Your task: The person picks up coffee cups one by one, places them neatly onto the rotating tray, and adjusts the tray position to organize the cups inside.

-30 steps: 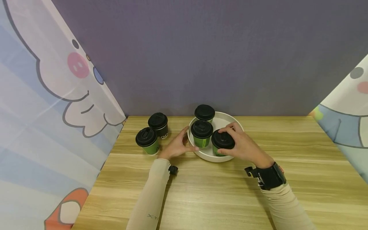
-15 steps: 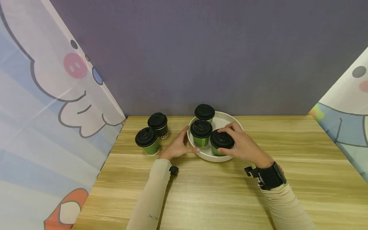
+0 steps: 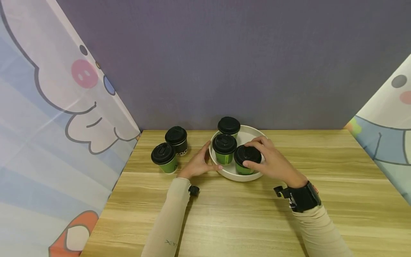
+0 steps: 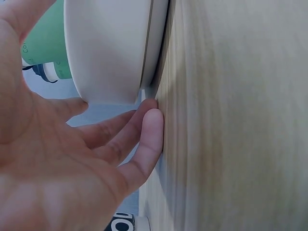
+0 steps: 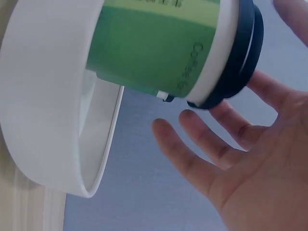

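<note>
A round white tray point(image 3: 229, 175) stands on the wooden table with three black-lidded paper coffee cups in it. My left hand point(image 3: 196, 165) lies at the tray's left side, its thumb by the front rim. In the left wrist view, the index fingertip touches the tray wall, while other fingers point(image 4: 153, 126) reach down to the tabletop. My right hand point(image 3: 273, 162) spreads around the lid of the front right green cup point(image 3: 244, 168). The right wrist view shows the thumb apart from that lid and the lower fingers point(image 5: 185, 161) off the cup; index contact is unclear.
Within the tray, another green cup point(image 3: 224, 150) stands left of the front one, and a third cup point(image 3: 228, 125) behind it. Left of the tray are a green cup point(image 3: 165, 159) and a black cup point(image 3: 177, 139). A grey wall point(image 3: 240, 64) rises behind the table.
The front right green cup has shifted slightly left in the tray. My right hand's fingers have loosened and moved slightly right from its lid. My left hand stays in place.
</note>
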